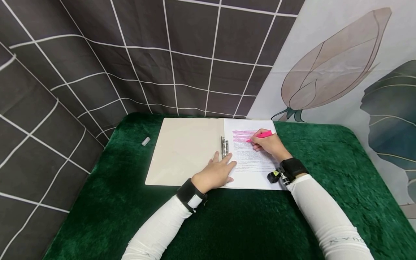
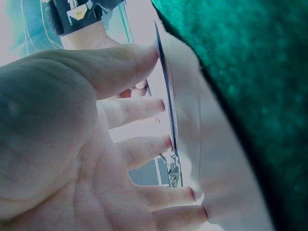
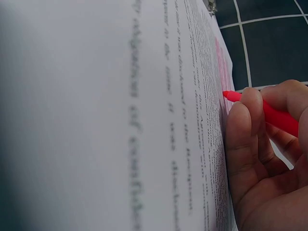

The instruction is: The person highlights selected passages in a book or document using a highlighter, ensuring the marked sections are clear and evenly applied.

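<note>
My right hand (image 1: 269,142) pinches a pink highlighter (image 1: 264,134), its tip at the left part of a text line on the printed page (image 1: 250,177). Pink strokes (image 1: 242,135) cover the upper lines of that page. In the right wrist view the highlighter (image 3: 281,119) slants toward the paper between thumb and fingers. My left hand (image 1: 215,174) lies with spread fingers over the open folder's (image 1: 185,151) fold and the page's lower left edge. Just above its fingers is the metal clip (image 1: 224,146). The left wrist view shows those fingertips (image 2: 161,105) pressing on the paper and folder.
A small whitish cap-like piece (image 1: 146,141) lies on the green cloth (image 1: 130,213) left of the folder. Behind the table hang a dark grid-patterned curtain (image 1: 191,72) and a white one with leaf prints (image 1: 334,65).
</note>
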A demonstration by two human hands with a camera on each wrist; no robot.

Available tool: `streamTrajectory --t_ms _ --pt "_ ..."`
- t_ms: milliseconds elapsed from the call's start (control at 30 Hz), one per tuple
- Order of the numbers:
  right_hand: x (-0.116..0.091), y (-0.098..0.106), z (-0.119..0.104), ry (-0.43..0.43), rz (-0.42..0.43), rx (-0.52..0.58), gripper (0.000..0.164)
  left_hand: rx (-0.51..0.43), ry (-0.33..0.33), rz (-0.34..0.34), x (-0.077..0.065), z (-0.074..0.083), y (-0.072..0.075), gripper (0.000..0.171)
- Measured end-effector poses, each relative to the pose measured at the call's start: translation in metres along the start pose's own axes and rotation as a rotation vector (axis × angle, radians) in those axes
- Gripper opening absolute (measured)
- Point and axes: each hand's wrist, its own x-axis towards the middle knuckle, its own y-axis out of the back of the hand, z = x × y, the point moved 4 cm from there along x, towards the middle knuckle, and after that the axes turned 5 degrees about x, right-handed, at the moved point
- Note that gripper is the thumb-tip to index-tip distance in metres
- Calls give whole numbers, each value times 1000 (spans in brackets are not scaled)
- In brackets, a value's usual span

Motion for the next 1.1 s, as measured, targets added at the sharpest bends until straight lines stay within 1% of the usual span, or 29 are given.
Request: streamTrajectory --t_ms 267,633,800,1033,1100 --pt "0 2 1 4 -14 -11 30 -5 -6 6 0 0 1 62" --pt "2 7 5 -17 9 39 26 2 -5 7 0 0 2 62" --pt "1 10 5 -25 12 21 27 7 -9 9 1 0 1 62" --pt "-1 12 5 -1 9 -39 31 4 -7 15 0 0 0 62" --pt "-2 13 5 1 15 -38 31 4 -7 15 0 0 0 62"
